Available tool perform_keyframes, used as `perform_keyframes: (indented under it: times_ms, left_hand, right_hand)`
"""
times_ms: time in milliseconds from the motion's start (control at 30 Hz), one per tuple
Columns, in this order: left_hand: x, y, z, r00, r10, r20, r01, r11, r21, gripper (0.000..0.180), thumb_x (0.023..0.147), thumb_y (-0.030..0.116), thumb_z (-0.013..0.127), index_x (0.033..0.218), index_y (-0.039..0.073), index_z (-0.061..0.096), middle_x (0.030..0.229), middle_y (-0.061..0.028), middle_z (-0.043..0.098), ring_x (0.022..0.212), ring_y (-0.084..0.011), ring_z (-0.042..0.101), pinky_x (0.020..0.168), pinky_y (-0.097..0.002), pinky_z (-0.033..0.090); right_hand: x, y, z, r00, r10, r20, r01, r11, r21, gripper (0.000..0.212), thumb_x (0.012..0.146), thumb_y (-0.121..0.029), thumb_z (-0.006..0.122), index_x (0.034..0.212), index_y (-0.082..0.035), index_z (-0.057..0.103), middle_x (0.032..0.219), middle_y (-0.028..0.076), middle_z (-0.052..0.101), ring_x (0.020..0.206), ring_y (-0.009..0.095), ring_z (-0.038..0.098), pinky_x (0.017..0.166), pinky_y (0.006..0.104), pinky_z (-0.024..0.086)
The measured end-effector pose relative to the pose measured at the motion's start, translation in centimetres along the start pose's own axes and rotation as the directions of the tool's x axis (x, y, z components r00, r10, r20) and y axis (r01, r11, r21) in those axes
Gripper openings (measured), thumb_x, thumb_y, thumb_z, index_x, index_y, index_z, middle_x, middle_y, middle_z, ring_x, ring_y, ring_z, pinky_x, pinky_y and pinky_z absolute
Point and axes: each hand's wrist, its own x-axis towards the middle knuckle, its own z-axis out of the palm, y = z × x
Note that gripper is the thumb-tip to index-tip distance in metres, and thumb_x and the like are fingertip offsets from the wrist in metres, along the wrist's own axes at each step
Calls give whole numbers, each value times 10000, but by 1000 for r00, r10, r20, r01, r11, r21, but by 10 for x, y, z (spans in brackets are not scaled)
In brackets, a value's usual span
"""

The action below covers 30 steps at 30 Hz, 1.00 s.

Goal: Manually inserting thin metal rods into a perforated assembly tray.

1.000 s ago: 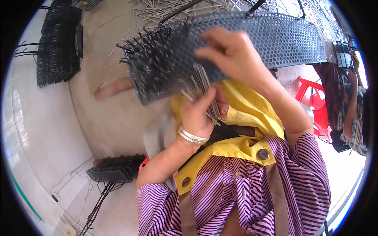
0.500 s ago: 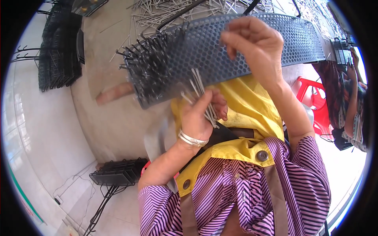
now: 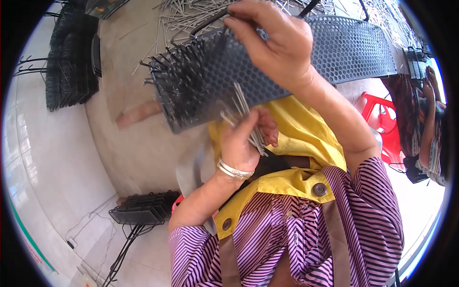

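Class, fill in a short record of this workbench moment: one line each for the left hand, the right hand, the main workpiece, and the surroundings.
Left hand: left hand grips a bundle of thin metal pins under the panel.
Right hand: right hand pinches at the panel's top edge.
Workpiece: dark perforated panel, pins already bristling from its left end.
Surroundings: loose metal rods on the beige table; red plastic stool at right.

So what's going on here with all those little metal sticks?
A person in a striped shirt and yellow apron is working on a dark perforated panel held up in front of them. The left hand grips a bundle of thin metal pins just below the panel. The right hand is up at the panel's top edge, fingers pinched there. The panel's left end already bristles with inserted pins. More loose pins lie scattered on the table beyond.
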Motion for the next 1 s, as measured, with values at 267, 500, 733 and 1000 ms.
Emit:
perform_keyframes:
  times_ms: [267, 500, 733, 1000]
  left_hand:
    - [1, -1, 0, 999, -6, 50, 6, 1000, 0, 242, 888, 227, 464, 937, 5, 549, 764, -108, 581, 592, -219, 540, 501, -319, 425]
    - [2, -4, -3, 990, 2, 140, 0, 1000, -15, 292, 896, 264, 435, 957, -5, 533, 767, -118, 584, 596, -220, 556, 510, -314, 449]
    - [2, -2, -1, 987, -9, 161, 0, 999, 54, 289, 911, 262, 409, 990, 17, 541, 798, -112, 591, 600, -225, 543, 491, -310, 434]
    - [0, 2, 2, 964, -4, 266, -9, 999, 46, 311, 908, 273, 419, 1009, -4, 516, 770, -116, 584, 587, -205, 553, 448, -281, 422]
  right_hand:
    - [-18, 17, 15, 957, -155, 246, 201, 964, -173, 138, 594, -38, 606, 718, -43, 544, 655, 112, 516, 624, 286, 541, 527, 356, 463]
    - [7, 9, 13, 846, -56, 530, 248, 922, -298, 138, 686, -124, 533, 714, 11, 537, 704, 170, 520, 701, 315, 531, 564, 372, 452]
    - [5, 17, 17, 813, -130, 567, 305, 925, -226, 136, 696, -98, 545, 754, 25, 559, 702, 149, 560, 672, 247, 547, 558, 348, 457]
    - [-41, -9, -36, 434, 561, 705, -861, 489, 140, 201, 726, -8, 639, 907, 48, 573, 674, 55, 593, 583, 96, 564, 507, 233, 432]
